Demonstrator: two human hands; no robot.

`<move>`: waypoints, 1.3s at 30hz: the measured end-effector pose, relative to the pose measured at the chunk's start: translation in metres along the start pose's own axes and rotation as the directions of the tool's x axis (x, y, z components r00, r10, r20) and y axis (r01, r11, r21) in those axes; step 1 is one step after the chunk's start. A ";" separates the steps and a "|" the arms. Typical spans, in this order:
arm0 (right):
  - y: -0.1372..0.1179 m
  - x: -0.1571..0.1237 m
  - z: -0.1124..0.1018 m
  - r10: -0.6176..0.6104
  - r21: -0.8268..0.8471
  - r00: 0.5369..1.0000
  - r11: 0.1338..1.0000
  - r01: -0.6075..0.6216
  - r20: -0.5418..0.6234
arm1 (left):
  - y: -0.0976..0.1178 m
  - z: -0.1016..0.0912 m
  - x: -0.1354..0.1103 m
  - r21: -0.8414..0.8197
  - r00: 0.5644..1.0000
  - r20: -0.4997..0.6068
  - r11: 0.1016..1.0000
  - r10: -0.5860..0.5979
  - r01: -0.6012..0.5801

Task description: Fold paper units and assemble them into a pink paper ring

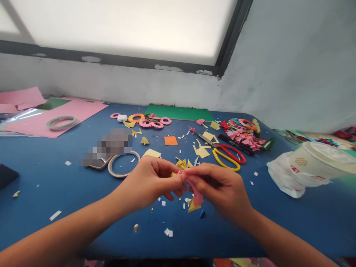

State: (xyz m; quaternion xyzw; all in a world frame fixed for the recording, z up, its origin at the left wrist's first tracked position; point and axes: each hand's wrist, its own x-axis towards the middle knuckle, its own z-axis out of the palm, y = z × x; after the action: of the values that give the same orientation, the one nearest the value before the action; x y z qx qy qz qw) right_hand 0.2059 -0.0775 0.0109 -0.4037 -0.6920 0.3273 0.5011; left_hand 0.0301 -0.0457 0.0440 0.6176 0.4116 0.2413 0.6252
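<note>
In the middle of the view my left hand (160, 178) and my right hand (219, 183) meet above the blue table. Both pinch a folded pink paper piece (197, 193) between thumb and fingers; its strip hangs down from under my right fingers. A folded yellow paper piece (194, 206) shows just below the pink end; whether it is joined to it I cannot tell. More yellow folded pieces (182, 164) show behind my fingertips. Beyond the hands lie scissors (241, 155) with red and yellow handles, and an orange paper square (171, 141).
Left of my hands lie a tape roll (110, 169) and a pixelated object (111, 144). Another tape roll (50, 124) rests on pink sheets (86, 107). Scalloped paper rings (165, 121) and a pile of coloured paper pieces (246, 135) lie farther back. A paper cup (308, 163) leans at right.
</note>
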 end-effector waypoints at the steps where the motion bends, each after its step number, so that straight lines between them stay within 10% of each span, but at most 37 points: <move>1: 0.000 0.000 0.000 -0.015 -0.023 1.000 1.000 0.015 -0.004 | 0.000 0.000 0.000 0.008 1.000 -0.002 1.000 0.006 -0.006; 12: 0.000 -0.001 0.001 -0.132 -0.107 0.990 0.986 0.127 -0.039 | -0.003 0.006 -0.002 0.041 0.993 -0.095 0.997 0.074 -0.070; 24: -0.001 0.000 -0.002 -0.046 -0.014 0.998 0.999 0.045 -0.032 | 0.001 -0.005 0.000 -0.036 0.998 0.067 0.999 0.012 -0.010; 39: -0.001 0.002 -0.001 0.042 0.025 0.999 0.999 -0.042 -0.016 | -0.001 -0.002 0.002 -0.023 1.000 -0.005 1.000 0.015 -0.015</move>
State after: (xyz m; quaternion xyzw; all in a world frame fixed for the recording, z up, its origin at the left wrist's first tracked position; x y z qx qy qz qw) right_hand 0.2057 -0.0762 0.0131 -0.4146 -0.6751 0.3429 0.5048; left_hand 0.0291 -0.0431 0.0432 0.6128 0.4057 0.2519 0.6297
